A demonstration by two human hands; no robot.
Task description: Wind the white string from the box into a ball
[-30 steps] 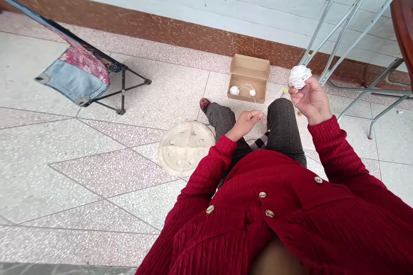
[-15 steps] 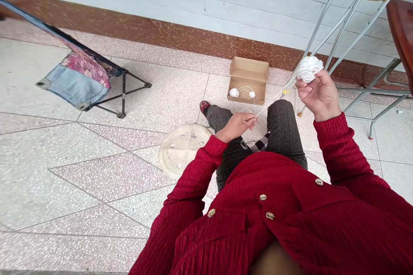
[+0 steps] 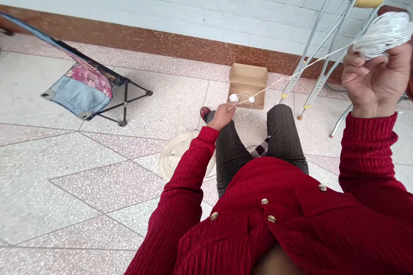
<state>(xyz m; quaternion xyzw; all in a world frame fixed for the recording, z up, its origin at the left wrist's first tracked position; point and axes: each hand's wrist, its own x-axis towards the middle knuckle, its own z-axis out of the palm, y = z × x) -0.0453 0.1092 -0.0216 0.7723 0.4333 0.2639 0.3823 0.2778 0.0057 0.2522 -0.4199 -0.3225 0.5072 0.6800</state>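
High at the right, my right hand (image 3: 376,77) is closed around a ball of white yarn (image 3: 383,34). From that ball a strand of yarn (image 3: 318,61) stretches down and left across to my left hand (image 3: 222,116), whose fingers pinch it above my left knee. Just beyond the left hand, an open cardboard box (image 3: 248,73) stands on the floor. Inside it lie two smaller white yarn balls (image 3: 233,98), with loose strands curving between them and hanging over the front edge.
Metal crutches (image 3: 329,30) with yellow padding lean on the wall at the right, near my right hand. A folding chair (image 3: 82,90) stands at the left. Beside my left leg is a round cream stool (image 3: 167,154), partly behind my sleeve.
My right hand has moved right, upward and closer to the camera with the yarn ball. My left hand has shifted left and slightly up, and the strand between them is longer.
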